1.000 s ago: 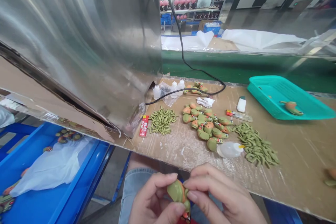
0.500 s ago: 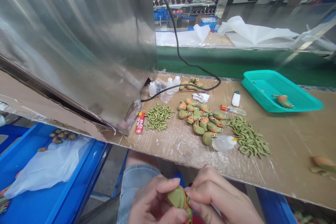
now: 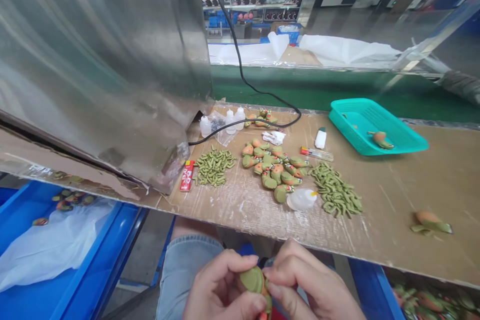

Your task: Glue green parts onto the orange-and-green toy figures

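Below the table's front edge, over my lap, my left hand (image 3: 219,290) and my right hand (image 3: 303,285) both pinch one green and orange turtle toy (image 3: 255,282). Fingers of both hands are curled round it. On the cardboard-covered table (image 3: 412,195) lie a heap of like turtle toys (image 3: 275,167), a pile of small green parts (image 3: 213,166) to its left and another pile of green parts (image 3: 335,191) to its right. A clear squeeze bottle (image 3: 302,200) lies on its side by the heap.
A large steel housing (image 3: 105,60) overhangs the table's left. A teal basket (image 3: 375,127) with one toy stands at the back right. A lone turtle (image 3: 429,221) lies at right. A black cable (image 3: 243,82), small glue bottles (image 3: 225,122), a red packet (image 3: 186,176), blue bins (image 3: 93,265) below left.
The view has swung to the right, so the table's things sit further left in the picture. Both hands keep hold of the turtle toy and have shifted slightly lower.
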Available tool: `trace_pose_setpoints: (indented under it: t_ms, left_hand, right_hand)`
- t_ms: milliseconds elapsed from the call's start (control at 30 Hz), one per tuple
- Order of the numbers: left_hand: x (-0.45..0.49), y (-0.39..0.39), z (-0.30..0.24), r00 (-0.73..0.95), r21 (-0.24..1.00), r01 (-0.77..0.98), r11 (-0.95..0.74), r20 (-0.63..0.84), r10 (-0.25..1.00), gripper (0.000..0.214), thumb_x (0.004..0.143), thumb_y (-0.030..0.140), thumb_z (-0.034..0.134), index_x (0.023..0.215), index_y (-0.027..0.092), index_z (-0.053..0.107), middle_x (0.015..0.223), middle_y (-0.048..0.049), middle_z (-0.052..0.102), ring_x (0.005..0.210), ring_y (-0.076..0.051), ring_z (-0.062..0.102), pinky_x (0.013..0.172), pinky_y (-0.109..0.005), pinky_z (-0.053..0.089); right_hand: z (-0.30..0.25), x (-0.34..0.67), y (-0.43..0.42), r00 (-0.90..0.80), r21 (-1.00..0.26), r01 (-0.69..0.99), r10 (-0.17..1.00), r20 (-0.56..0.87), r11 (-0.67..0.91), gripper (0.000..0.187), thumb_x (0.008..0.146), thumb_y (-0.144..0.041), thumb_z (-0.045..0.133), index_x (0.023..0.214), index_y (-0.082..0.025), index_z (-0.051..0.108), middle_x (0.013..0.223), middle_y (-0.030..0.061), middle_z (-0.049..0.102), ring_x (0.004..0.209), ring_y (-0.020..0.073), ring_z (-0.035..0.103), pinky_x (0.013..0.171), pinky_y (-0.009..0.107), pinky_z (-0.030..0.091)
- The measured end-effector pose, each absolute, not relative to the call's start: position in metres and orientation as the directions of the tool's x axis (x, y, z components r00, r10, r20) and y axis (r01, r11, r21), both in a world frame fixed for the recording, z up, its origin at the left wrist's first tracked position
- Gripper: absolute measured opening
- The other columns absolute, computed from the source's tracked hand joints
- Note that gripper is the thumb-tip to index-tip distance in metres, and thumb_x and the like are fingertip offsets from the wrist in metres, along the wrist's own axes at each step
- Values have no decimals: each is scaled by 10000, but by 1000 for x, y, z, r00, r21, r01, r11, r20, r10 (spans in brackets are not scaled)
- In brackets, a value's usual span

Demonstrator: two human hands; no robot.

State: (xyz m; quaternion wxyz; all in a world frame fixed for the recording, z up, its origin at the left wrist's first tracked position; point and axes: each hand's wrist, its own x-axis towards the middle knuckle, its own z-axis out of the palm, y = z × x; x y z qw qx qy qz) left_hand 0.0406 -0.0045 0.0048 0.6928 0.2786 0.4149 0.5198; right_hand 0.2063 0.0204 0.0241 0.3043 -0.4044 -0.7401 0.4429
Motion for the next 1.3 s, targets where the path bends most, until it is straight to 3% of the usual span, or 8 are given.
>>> trace_pose_setpoints:
  t_ms: [100,200,300,500,667,867,1100,1300]
  left_hand:
    - [52,7,-5,201,828,-430,360,-301,932,251,640,332,771,822,204,654,634,30,628,568,-81,560,529,-202,425]
    - [70,18,-15,257,839,-369,399,-320,912,269,715,335,705,855,210,512,639,50,596,508,-74,542,467,-191,421]
    - [87,28,-18,343,881,-261,395,-297,891,285,754,357,645,902,242,430,594,71,556,438,-107,544,412,-226,438]
    - [92,79,-10,293,999,18,40,-44,955,207,815,217,554,999,261,640,1123,-93,601,1069,-292,485,846,-454,434]
    - [89,116,-15,329,980,129,-153,103,939,198,817,185,551,928,265,695,1066,-83,660,1019,-291,461,914,-490,346]
    - [85,116,-14,309,979,136,-151,102,945,175,737,194,664,887,270,709,915,-55,660,948,-274,498,909,-457,344]
    - [62,79,-1,74,981,-142,132,-123,990,107,874,270,480,831,209,556,1081,-81,595,1030,-227,545,895,-417,414]
    - [43,53,15,34,837,-412,361,-382,924,121,903,324,426,938,213,458,701,-36,707,703,-193,678,451,-240,514]
  right_hand:
    - [16,218,19,-414,-895,366,906,87,254,57,910,-274,524,935,-261,573,880,-9,578,826,140,592,724,215,487]
    - [4,230,16,-442,-812,422,873,204,403,543,784,-352,702,1260,-297,447,1242,33,529,1136,195,517,924,228,451]
    - [-11,251,15,-397,-708,544,881,257,452,483,821,-274,649,1263,-276,452,1231,31,565,1094,179,562,892,200,472]
    - [-33,356,44,1,-253,964,956,294,77,321,863,-442,502,1072,-217,596,976,73,687,842,251,664,649,312,557]
    - [-13,393,67,231,-100,973,862,452,-208,359,810,-243,408,970,-10,630,994,287,618,949,449,566,808,541,425]
    - [-10,303,67,286,-689,725,911,298,-2,360,869,-431,490,1138,-192,495,982,110,603,811,259,584,725,408,481]
    - [-43,245,82,70,-827,547,978,197,128,313,839,-360,564,1078,-174,485,1097,117,559,1026,266,532,876,436,435]
    - [-6,235,48,-169,-954,278,983,69,115,300,868,-346,572,1118,-307,409,996,6,649,847,167,652,676,233,561]
